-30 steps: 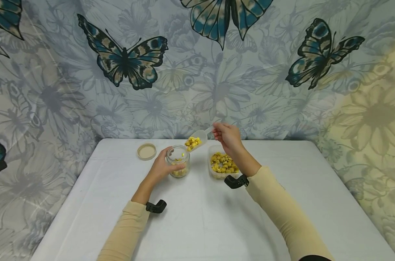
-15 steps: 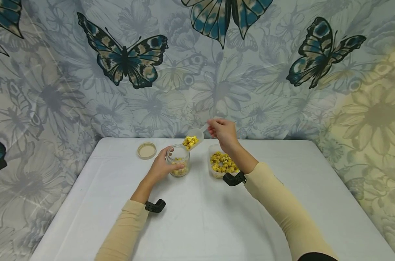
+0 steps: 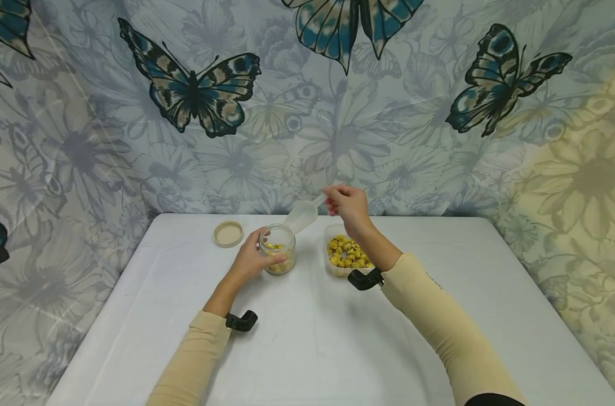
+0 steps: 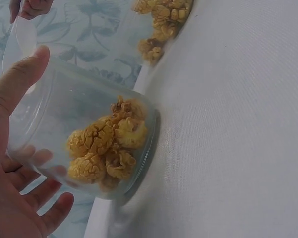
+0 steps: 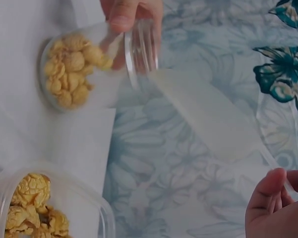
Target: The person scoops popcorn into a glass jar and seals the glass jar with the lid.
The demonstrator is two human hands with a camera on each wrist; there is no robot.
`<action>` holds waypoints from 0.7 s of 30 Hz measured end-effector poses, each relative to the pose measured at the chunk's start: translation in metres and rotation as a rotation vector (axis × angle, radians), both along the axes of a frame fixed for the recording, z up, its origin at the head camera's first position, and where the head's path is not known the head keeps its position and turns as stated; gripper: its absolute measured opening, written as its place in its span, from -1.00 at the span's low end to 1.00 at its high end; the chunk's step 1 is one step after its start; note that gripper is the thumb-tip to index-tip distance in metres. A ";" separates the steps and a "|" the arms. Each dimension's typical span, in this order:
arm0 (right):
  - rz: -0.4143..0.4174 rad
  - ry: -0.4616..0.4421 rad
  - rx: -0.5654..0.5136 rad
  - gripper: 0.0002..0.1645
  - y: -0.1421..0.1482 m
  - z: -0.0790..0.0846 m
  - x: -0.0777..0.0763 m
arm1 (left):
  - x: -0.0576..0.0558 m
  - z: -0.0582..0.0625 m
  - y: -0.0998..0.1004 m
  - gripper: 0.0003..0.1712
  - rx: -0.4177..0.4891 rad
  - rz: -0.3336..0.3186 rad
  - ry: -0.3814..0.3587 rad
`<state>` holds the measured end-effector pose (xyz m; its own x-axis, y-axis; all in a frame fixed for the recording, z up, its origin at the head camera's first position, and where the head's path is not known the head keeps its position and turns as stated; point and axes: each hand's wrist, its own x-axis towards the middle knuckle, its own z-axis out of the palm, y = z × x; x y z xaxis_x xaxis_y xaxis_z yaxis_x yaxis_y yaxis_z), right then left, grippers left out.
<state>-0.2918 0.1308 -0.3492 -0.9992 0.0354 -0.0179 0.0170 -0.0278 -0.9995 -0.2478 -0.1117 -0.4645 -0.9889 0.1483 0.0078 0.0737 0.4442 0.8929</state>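
My left hand (image 3: 251, 260) grips a clear glass jar (image 3: 285, 248) standing on the table, thumb on the near side and fingers round the back. Yellow popcorn (image 4: 101, 144) covers the lower part of the jar. With my right hand (image 3: 352, 210) I pinch the thin handle of a translucent plastic scoop (image 3: 301, 217) between thumb and fingers. The scoop tilts down toward the jar, its lip right at the rim in the right wrist view, and no popcorn shows in it. Under my right forearm stands a clear plastic container (image 3: 336, 272) of popcorn (image 3: 348, 252).
A round beige-rimmed lid (image 3: 228, 234) lies on the white tabletop (image 3: 307, 338) left of the jar. Directly behind the table's far edge hangs a butterfly-patterned backdrop (image 3: 266, 158). Black wrist cameras (image 3: 242, 321) sit on both wrists.
The scoop has moved slightly left and tipped, and the popcorn that lay in it is gone from it. More popcorn shows in the jar. My left hand stays on the jar.
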 end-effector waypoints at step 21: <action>0.009 -0.058 -0.025 -0.64 0.008 -0.003 0.002 | 0.002 0.001 0.002 0.08 -0.018 0.023 0.012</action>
<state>-0.2895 0.1387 -0.3524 -0.9967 0.0250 -0.0769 0.0755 -0.0526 -0.9958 -0.2460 -0.1099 -0.4637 -0.9919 0.1257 0.0168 0.0735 0.4616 0.8841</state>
